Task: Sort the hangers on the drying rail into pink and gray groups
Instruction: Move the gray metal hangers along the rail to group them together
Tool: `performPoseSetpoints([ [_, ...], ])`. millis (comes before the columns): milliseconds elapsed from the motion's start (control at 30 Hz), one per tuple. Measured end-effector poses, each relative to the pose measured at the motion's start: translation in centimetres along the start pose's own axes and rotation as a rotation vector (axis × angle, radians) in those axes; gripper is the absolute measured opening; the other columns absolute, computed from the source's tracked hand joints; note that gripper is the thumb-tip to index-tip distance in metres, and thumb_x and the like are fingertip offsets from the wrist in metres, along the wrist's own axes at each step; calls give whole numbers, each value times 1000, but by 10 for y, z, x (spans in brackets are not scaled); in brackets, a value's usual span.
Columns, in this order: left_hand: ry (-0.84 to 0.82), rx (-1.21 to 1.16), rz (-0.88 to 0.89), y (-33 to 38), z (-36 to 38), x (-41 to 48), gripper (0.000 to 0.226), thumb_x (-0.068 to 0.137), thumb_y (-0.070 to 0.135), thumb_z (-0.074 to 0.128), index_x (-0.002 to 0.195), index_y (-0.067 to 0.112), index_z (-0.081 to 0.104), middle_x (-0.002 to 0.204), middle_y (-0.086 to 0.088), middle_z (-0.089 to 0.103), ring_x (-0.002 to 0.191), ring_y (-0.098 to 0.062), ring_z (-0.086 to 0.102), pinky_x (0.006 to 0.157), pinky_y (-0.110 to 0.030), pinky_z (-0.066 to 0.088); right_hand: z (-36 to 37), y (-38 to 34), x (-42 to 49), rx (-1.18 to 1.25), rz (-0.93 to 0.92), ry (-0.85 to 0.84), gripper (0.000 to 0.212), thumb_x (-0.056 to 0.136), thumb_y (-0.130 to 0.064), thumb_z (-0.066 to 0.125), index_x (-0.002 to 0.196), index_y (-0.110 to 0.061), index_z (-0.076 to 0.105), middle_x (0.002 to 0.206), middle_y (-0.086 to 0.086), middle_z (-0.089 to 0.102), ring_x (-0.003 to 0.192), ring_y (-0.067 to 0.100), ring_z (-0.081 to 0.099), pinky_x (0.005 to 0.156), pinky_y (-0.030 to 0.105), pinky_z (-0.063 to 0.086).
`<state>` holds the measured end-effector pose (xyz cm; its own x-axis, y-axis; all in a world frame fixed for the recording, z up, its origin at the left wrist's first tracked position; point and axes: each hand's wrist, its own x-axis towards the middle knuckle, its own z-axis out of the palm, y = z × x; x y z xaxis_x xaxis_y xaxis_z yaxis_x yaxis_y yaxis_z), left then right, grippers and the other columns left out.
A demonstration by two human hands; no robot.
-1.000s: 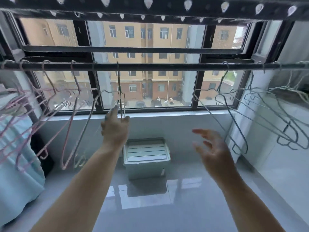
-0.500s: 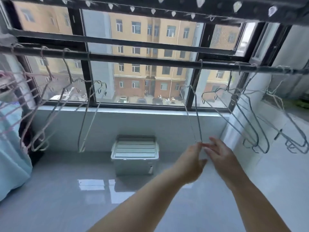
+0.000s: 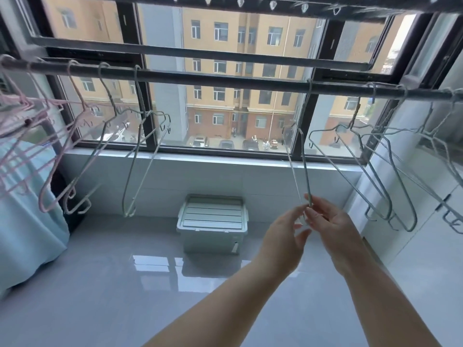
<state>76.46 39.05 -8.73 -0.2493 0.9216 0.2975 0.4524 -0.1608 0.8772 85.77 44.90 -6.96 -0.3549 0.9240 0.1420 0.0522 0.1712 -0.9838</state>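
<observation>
Gray hanger (image 3: 305,171) hangs by its hook from the drying rail (image 3: 225,80), turned nearly edge-on, and both hands meet at its lower end. The right hand (image 3: 334,226) pinches the wire between thumb and fingertips; the left hand (image 3: 283,236) brings its fingertips to the same tip, though I cannot tell whether it grips or merely touches. This looks like the carrying-over step, with one gray piece being taken toward its own kind. Just right of the right hand hang the other gray hangers (image 3: 352,126), splayed, their hooked ends pointing this way. The next move probably calls for sliding or lifting the hook along the short bare stretch of rail without snagging them. Beyond and below the hands, a lidded storage box (image 3: 211,219) sits on the floor, well apart. Far left of the left hand, past a long bare run of rail, a couple of unsorted gray hangers (image 3: 142,113) hang beside the pink hangers (image 3: 25,121). The window (image 3: 225,108) lies behind everything.
</observation>
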Motion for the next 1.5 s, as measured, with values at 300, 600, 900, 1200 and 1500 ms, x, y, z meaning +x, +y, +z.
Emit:
performPoseSetpoints([
  [300,115,-133,-19,-4,-14,-2,36,88,15,57,122,24,54,107,-2,69,85,-3,63,78,-5,46,16,-2,-7,230,-34,-26,32,86,-1,54,117,-10,59,76,-5,72,73,6,67,76,19,56],
  [600,120,-125,-3,-3,-31,-5,33,88,16,57,121,24,55,106,-3,69,89,-10,66,78,-10,48,30,-12,-10,339,-24,-52,33,86,1,53,117,-8,57,69,-3,72,67,7,68,68,17,56],
  [900,168,-103,21,-6,-55,-12,36,90,15,52,125,20,51,109,-4,67,95,-15,65,89,-30,52,58,-21,-9,380,-30,-95,31,84,5,53,112,-8,60,69,-1,72,63,8,66,62,19,56],
  [1200,304,-90,42,-28,-93,-31,32,89,16,53,120,24,53,97,19,63,90,3,60,84,-22,52,107,-25,-12,402,-5,-222,29,83,4,55,107,-10,63,71,2,73,64,11,68,62,21,57],
  [1500,403,-76,17,-38,-135,-47,33,89,9,49,113,33,52,93,26,60,87,5,61,81,-16,50,157,-33,-17,477,16,-292,30,82,7,55,106,-10,63,68,3,72,60,13,67,60,24,58],
])
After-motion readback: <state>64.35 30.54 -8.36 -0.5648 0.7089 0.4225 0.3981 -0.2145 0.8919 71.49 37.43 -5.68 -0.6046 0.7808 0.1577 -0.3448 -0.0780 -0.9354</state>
